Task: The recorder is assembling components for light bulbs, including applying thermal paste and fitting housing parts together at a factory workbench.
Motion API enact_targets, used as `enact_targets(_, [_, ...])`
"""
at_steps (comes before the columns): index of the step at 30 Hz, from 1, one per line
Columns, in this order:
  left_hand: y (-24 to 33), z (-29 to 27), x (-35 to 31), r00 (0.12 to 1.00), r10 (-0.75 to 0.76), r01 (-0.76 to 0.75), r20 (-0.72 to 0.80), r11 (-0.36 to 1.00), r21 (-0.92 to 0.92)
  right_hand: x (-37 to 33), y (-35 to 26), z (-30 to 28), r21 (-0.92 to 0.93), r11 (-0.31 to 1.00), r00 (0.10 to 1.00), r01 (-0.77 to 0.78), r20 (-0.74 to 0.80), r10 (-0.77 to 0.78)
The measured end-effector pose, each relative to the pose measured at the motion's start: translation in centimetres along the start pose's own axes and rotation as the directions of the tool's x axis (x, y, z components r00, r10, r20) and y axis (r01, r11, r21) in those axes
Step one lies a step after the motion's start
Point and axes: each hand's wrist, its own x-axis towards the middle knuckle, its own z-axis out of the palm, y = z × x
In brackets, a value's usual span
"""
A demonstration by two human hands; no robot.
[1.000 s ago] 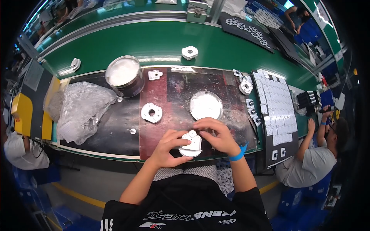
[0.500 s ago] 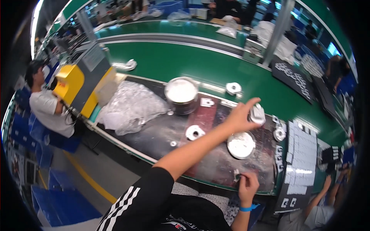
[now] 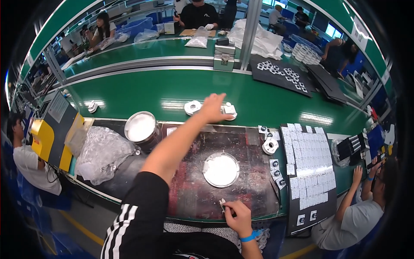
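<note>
My left hand (image 3: 212, 108) reaches over the far edge of the dark work mat onto the green surface. Its thumb and forefinger are spread apart around a white plastic part (image 3: 230, 112), which has a rounded base and a boxy top. Left of that hand lies a white ring-shaped part (image 3: 192, 107) with a dark centre hole. Near the mat's front edge, my right hand (image 3: 238, 217) pinches a small whitish piece (image 3: 222, 204), too small to make out fully. Ahead of the right hand sits a round clear dish (image 3: 221, 170) with white contents.
A metal pot (image 3: 141, 127) with white contents stands left, beside a clear plastic bag (image 3: 103, 153) and a yellow-grey machine (image 3: 56, 131). Right are small square parts (image 3: 274, 164), another white ring part (image 3: 270, 146), and a black board (image 3: 297, 203) of white labels. A co-worker (image 3: 358, 211) sits nearby.
The view has swung right. My left hand has moved forward with the white part, which now rests on the green surface, fingers loosened. My right hand still pinches its small piece.
</note>
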Motion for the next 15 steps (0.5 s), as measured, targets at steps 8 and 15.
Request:
enact_targets(8, [-11.7,-7.8,-0.7,0.783,-0.271,0.121,0.56,0.949,0.291,-0.1,0.7,0.2,0.046,0.999,1.0,0.028,0.005,-0.028])
enact_targets(15, [0.0,-11.9,-8.0,0.963,-0.017,0.023,0.268,1.0,-0.02,-0.4,0.5,-0.1,0.016,0.999,0.999,0.032,0.003,-0.032])
